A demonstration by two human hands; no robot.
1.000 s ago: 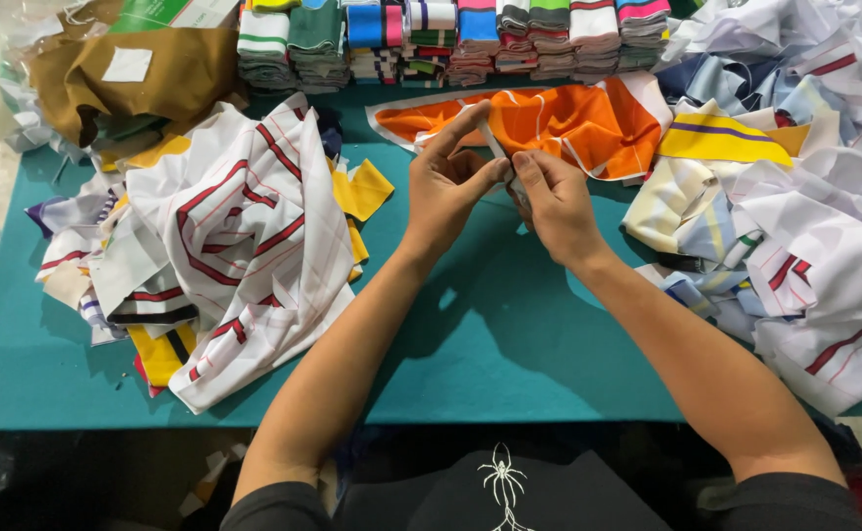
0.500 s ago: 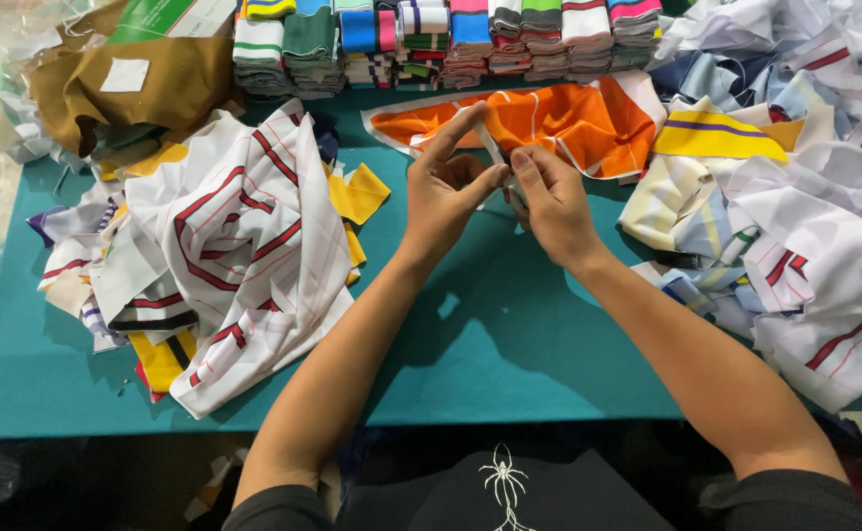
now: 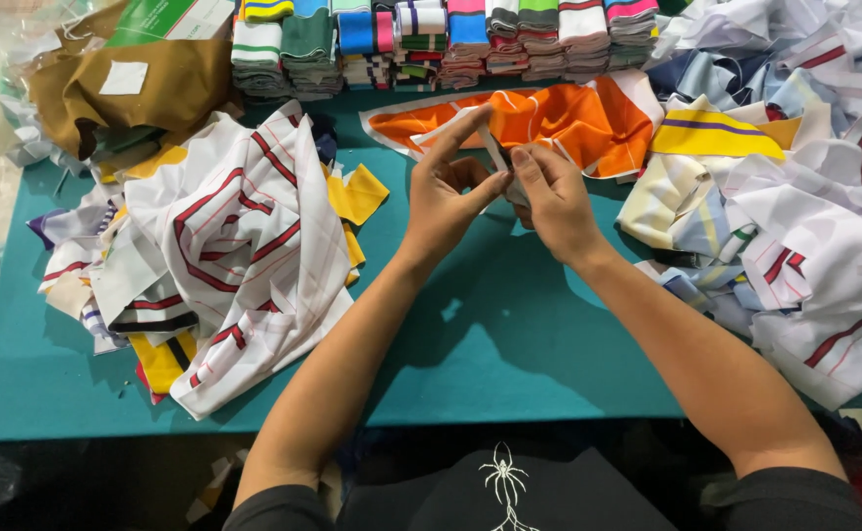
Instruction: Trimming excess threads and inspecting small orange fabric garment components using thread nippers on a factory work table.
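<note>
Bare teal table (image 3: 509, 364) between left (image 3: 224, 246) and right fabric heaps (image 3: 804, 226)

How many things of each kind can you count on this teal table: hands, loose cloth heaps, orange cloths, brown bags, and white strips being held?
Hands: 2 (left hand, right hand)
Loose cloth heaps: 2 (left heap, right heap)
Orange cloth: 1
Brown bag: 1
White strip pinched between the hands: 1
Total: 7
</note>
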